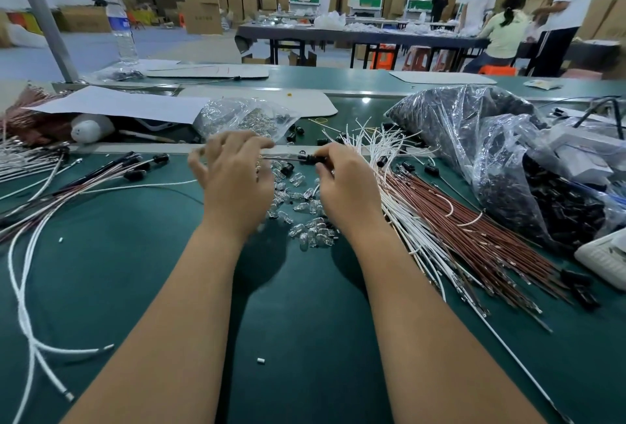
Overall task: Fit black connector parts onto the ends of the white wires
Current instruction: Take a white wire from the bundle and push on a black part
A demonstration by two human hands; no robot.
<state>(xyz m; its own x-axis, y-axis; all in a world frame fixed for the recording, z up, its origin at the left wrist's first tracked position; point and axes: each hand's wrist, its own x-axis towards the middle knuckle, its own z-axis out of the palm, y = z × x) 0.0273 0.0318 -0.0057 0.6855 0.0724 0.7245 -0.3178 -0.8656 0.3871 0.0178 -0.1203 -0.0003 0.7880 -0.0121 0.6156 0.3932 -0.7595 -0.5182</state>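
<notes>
Right hand (345,183) pinches black connector (310,160); left hand (233,173) pinches a wire end into it; finished leads (135,166) lie left, many white wires (399,220) remain right

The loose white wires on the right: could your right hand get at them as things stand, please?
Probably yes: the white wires lie uncovered right beside the right hand, though it already pinches a black connector.
</notes>
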